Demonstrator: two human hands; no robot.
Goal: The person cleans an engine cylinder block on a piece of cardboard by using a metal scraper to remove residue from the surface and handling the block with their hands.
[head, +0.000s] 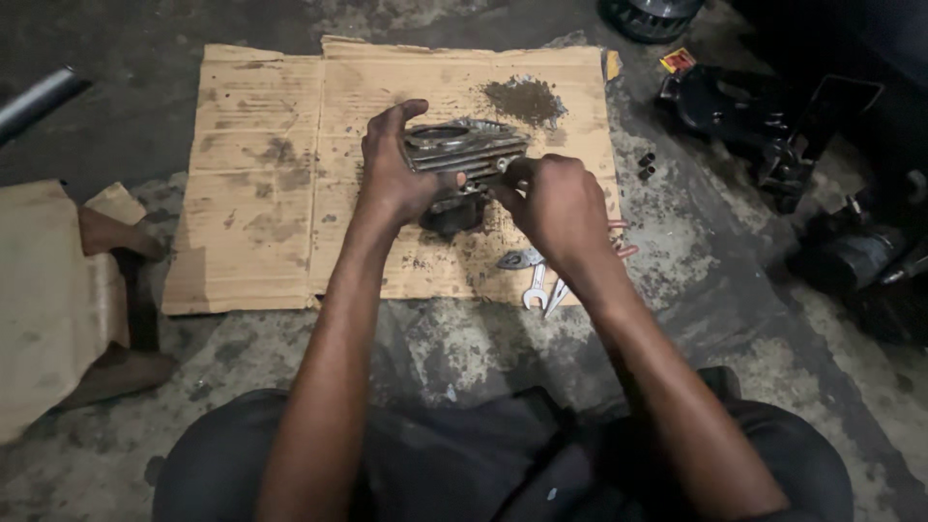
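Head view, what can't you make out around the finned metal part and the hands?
- Finned metal part: underside hidden by left hand and shadow.
- Right hand: fingertips curl out of sight; any tool unclear.
- Wrenches: upper ends covered by the right wrist.
- Dark parts: too dim to identify.

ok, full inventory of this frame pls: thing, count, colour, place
finned engine cylinder: 1, grey metal, over the cardboard, gripped in both hands
cardboard sheet: 1, brown, stained, flat on the concrete floor
dirt pile: 1, dark brown, cardboard's top right
wrenches: 2, silver, cardboard's lower right edge, beneath the right wrist
small dark cylinders: 2, black, on the floor right of the cardboard
dark machine parts: several, black, top right; kind unclear
pipe: 1, grey, far left edge
folded cardboard: 1, tan, left edge
left hand: 1, wrapped around the cylinder's left side
right hand: 1, at the cylinder's right end
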